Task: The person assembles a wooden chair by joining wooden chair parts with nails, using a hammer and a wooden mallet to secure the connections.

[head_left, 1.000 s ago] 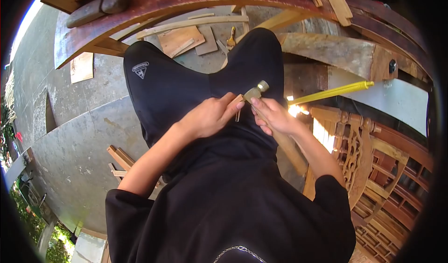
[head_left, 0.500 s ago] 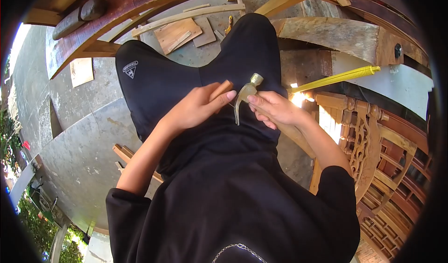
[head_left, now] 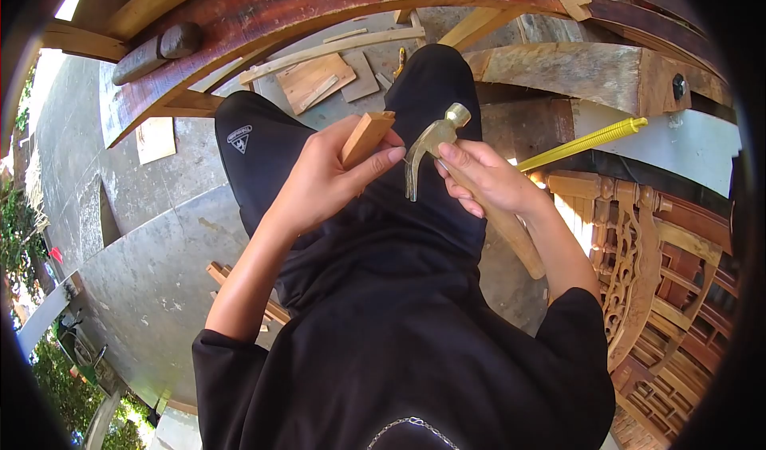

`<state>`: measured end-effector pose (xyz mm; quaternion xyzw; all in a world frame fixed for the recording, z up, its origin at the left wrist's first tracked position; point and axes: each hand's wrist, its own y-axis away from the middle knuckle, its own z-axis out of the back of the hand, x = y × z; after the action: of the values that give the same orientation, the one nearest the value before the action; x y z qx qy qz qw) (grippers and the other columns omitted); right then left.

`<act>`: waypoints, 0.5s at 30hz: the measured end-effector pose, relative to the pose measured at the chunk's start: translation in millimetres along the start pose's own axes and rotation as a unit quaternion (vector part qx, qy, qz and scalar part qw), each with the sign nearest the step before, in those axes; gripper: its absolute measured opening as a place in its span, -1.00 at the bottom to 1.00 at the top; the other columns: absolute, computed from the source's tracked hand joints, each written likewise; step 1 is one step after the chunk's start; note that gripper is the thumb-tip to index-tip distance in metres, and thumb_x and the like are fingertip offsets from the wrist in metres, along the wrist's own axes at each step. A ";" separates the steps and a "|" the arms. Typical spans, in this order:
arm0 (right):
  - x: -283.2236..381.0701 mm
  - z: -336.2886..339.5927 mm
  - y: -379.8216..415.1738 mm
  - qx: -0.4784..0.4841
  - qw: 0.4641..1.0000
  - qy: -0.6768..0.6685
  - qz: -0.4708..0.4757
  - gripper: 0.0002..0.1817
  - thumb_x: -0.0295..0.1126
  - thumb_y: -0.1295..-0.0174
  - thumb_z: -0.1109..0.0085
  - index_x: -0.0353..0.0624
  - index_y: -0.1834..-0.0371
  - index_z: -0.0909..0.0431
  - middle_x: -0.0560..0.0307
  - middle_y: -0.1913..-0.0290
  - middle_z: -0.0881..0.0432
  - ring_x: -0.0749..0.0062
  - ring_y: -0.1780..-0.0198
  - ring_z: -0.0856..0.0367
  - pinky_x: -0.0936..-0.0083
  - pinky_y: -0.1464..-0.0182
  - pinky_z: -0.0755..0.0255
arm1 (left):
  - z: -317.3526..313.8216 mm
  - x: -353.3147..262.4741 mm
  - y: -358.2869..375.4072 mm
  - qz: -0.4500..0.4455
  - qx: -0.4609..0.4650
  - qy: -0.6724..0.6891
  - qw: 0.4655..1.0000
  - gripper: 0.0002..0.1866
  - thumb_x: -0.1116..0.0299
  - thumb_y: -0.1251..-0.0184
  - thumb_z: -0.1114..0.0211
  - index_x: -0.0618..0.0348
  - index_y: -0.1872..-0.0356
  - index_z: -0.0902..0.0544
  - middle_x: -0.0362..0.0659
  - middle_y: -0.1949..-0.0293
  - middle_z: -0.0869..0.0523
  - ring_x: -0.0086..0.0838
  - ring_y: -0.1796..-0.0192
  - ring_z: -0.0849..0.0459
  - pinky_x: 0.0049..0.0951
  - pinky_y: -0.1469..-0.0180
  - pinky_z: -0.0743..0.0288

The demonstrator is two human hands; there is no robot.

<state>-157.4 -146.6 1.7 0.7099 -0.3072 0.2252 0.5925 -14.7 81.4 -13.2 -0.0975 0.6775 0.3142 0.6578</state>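
Note:
My left hand (head_left: 331, 167) is closed on a short wooden piece (head_left: 366, 139), whose end sticks up past the fingers. My right hand (head_left: 491, 180) grips a claw hammer (head_left: 435, 140) near its head, with the thumb on the top of the handle. The hammer's wooden handle (head_left: 515, 242) slants down to the right below that hand. The claw curves down close to my left thumb, and a thin thing, too small to make out, shows between them. Both hands are above the lap.
A curved reddish wooden beam (head_left: 319, 13) crosses the top, with a dark tool (head_left: 159, 53) lying on it. A yellow ribbed rod (head_left: 582, 143) and carved wooden furniture (head_left: 630, 266) are at the right. Flat wood offcuts (head_left: 315, 81) lie on the floor ahead.
The wooden piece in my left hand now points more upright and shows more. The hammer has moved slightly up and right, and its handle is now visible. The view has shifted a little.

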 end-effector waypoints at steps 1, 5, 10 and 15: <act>1.0 0.2 -0.1 -0.001 1.000 0.000 0.003 -0.37 0.24 -0.68 -0.01 -0.21 0.17 -0.46 0.25 0.50 -0.40 0.65 0.66 -0.35 0.61 0.60 -0.35 | -0.2 1.6 -1.3 -0.017 0.003 -0.010 1.000 -0.71 0.18 -0.56 -0.50 0.21 0.02 -0.75 -0.28 0.32 -0.75 -0.66 0.43 -0.56 -0.49 0.35 -0.47; 0.7 0.1 0.8 -0.011 1.000 -0.008 0.012 -0.38 0.24 -0.68 -0.01 -0.20 0.17 -0.47 0.25 0.49 -0.41 0.64 0.66 -0.36 0.61 0.60 -0.34 | -0.2 -1.5 -2.8 0.012 0.017 -0.024 0.999 -0.74 0.22 -0.57 -0.51 0.21 0.02 -0.74 -0.36 0.37 -0.68 -0.73 0.43 -0.55 -0.57 0.39 -0.43; -2.0 1.5 0.0 -0.012 1.000 -0.015 0.017 -0.39 0.25 -0.67 -0.02 -0.17 0.17 -0.45 0.27 0.50 -0.42 0.64 0.66 -0.39 0.62 0.58 -0.34 | -6.0 -4.7 -4.6 0.059 0.008 0.019 0.998 -0.76 0.26 -0.58 -0.50 0.23 0.02 -0.75 -0.37 0.39 -0.67 -0.75 0.44 -0.53 -0.58 0.40 -0.44; -10.6 2.4 -4.3 -0.022 0.999 -0.011 0.038 -0.40 0.24 -0.69 0.02 -0.17 0.16 -0.45 0.25 0.50 -0.45 0.61 0.65 -0.44 0.61 0.57 -0.38 | -7.7 -10.4 -7.9 0.022 -0.007 -0.015 1.000 -0.75 0.30 -0.55 -0.52 0.21 -0.07 -0.78 -0.36 0.35 -0.72 -0.73 0.40 -0.56 -0.56 0.34 -0.47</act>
<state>-162.0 -146.7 -9.1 0.6871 -0.3448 0.2331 0.5956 -15.5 68.0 -6.1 -0.0826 0.6670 0.3346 0.6606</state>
